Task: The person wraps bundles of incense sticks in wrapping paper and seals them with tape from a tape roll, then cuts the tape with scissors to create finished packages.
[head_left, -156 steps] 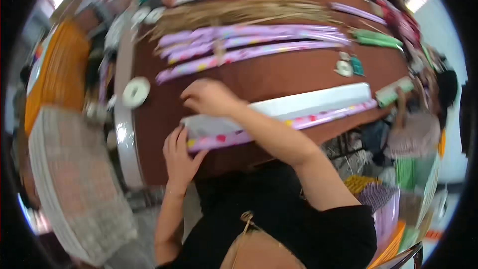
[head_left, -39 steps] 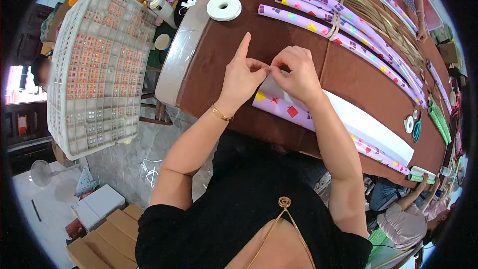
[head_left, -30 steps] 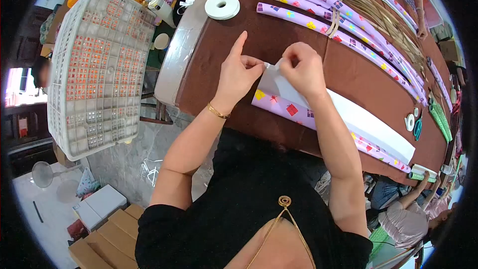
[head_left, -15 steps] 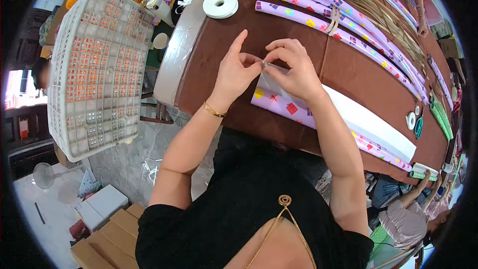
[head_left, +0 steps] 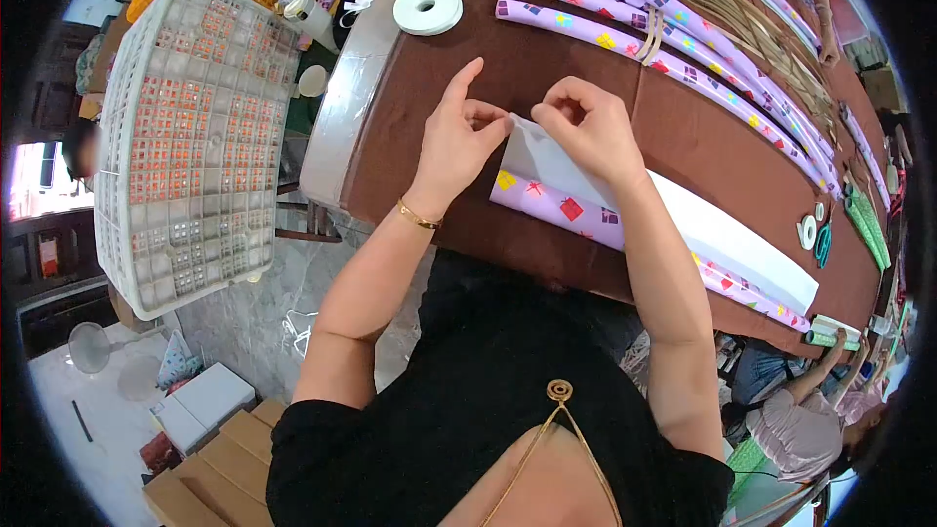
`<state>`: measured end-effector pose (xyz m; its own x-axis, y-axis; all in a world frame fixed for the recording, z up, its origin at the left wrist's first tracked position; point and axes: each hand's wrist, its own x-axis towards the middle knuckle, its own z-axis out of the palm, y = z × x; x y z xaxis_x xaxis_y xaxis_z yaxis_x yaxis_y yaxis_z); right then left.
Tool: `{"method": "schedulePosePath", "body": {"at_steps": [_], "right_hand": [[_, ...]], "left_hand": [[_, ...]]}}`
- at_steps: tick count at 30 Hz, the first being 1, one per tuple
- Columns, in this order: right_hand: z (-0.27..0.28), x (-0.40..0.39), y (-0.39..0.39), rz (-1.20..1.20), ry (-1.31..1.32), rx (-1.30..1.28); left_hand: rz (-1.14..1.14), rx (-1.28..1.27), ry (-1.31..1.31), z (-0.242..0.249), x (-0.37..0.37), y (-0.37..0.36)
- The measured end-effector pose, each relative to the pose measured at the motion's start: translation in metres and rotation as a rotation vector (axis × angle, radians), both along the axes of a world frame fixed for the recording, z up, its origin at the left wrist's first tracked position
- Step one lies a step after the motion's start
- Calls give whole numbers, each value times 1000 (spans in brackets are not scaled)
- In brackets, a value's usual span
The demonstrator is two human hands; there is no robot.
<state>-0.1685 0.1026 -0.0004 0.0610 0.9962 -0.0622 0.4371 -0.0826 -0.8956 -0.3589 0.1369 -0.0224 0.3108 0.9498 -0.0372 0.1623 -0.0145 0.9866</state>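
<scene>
A partly rolled sheet of purple gift-patterned wrapping paper (head_left: 570, 207) lies along the table's near edge, its white underside turned up. My left hand (head_left: 462, 132) pinches the paper's raised left corner between thumb and fingertips, with one finger pointing up. Just to the right, my right hand (head_left: 592, 132) is closed in a pinch over the paper's upper edge. Whatever lies between those fingertips is too small to make out. A white roll of tape (head_left: 427, 9) rests flat beyond my left hand.
Several purple paper-wrapped rolls (head_left: 586, 36), some banded together, lie at the back beside brown strips (head_left: 742, 15). Teal scissors (head_left: 823, 244) and a small tape roll (head_left: 806, 232) are at right. A white plastic crate (head_left: 195, 137) stands left. A co-worker (head_left: 795, 434) works at lower right.
My right hand has moved a little to the right, away from my left fingertips. My left hand stays at the paper's corner, and the white underside there shows more.
</scene>
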Motion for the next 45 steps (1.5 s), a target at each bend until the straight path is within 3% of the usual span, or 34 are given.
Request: {"method": "schedulePosePath", "body": {"at_steps": [6,10,13,15,21,32,34,36,38,42,45], "right_hand": [[-10,-7,1,138,-318,483],[-13,-5,2,150,-253,436],[-10,-5,1,8,-155,339],[-4,-4,0,-63,-70,138],[-11,-3,1,70,-212,157],[-14,0,2,100,-240,172],[-16,0,2,101,-232,190],[-16,1,2,104,-255,186],[-16,1,1,98,-231,176],[-12,1,2,103,-231,162],[-12,1,1,96,-200,172]], "left_hand": [[9,118,53,-4,4,-1],[10,163,88,-1,4,-2],[20,137,43,-9,2,1],[20,147,65,-9,2,0],[6,247,141,0,1,-3],[-25,466,311,4,0,-2],[70,578,337,-6,-1,4],[88,552,317,-5,-6,9],[71,30,122,4,-9,10],[-102,-388,-12,5,-10,17],[-161,-387,-6,6,-9,17]]}}
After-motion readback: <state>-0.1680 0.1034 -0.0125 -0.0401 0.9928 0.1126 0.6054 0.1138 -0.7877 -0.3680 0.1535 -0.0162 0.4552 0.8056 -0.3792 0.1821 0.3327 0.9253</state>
